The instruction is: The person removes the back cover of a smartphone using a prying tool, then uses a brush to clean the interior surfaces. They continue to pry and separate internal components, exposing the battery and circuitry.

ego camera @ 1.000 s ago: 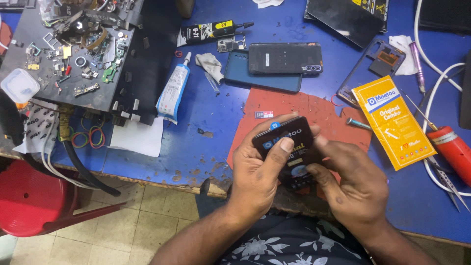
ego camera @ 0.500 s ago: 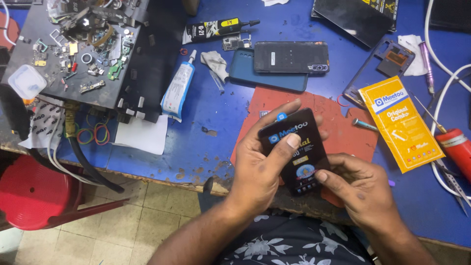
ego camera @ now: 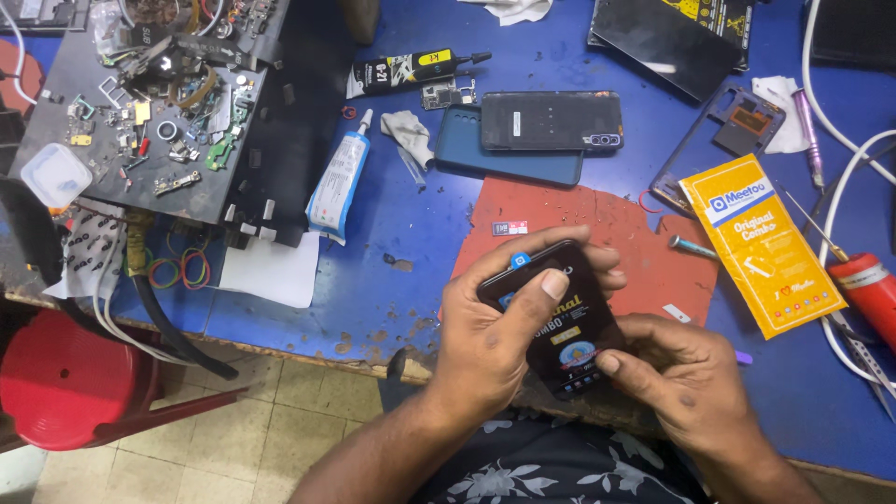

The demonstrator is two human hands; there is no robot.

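A black phone-sized slab with a printed sticker on its face [ego camera: 563,329] is held in both hands above a red work mat [ego camera: 597,229] on the blue table. My left hand [ego camera: 499,336] wraps around its left side, thumb pressed on the top of the face. At the slab's lower right corner my right hand [ego camera: 686,378] grips it, thumb on the bottom edge. The slab's underside is hidden.
A dark phone [ego camera: 551,121] lies on a blue case [ego camera: 509,159] behind the mat. A yellow packet [ego camera: 761,245] and red tool handle [ego camera: 868,289] lie right. A white tube [ego camera: 338,179], black tube [ego camera: 411,71] and cluttered parts tray [ego camera: 159,103] sit left. A red stool [ego camera: 65,383] stands below.
The slab has tilted and dropped slightly toward me. My right hand slid to its lower corner, and my left thumb stays on its face.
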